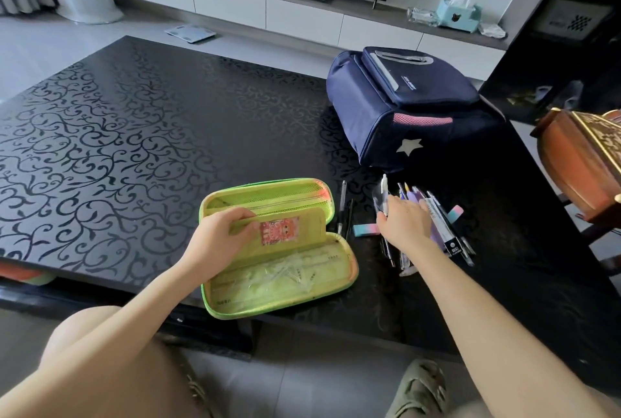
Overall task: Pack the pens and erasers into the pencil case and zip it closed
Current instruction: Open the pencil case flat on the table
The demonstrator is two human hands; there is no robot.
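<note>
While the black patterned table (134, 135) takes up most of the view, the navy backpack (400, 108) is the next biggest thing, sitting well beyond the right hand (405, 221). Then comes the green pencil case (279, 246), lying open flat with its long axis running roughly left to right, tilted a bit — the mesh-pocket half sits on the far side, the near half holds what looks like clear plastic rulers. The left hand (218, 236) rests on the case's left end, fingers and thumb pinching the inner flap (285, 226), which has a pink sticker on it. The right hand sits on a loose pile of pens (437, 222) just right of the case, fingers spread over them; can't tell if it's actually gripping one. Those pens mostly point away from the person. Two dark pens (344, 212) lie between the case and that hand, and a pink-and-teal eraser (366, 230) is just left of the hand — another eraser (455, 213) pokes out on its right.
</note>
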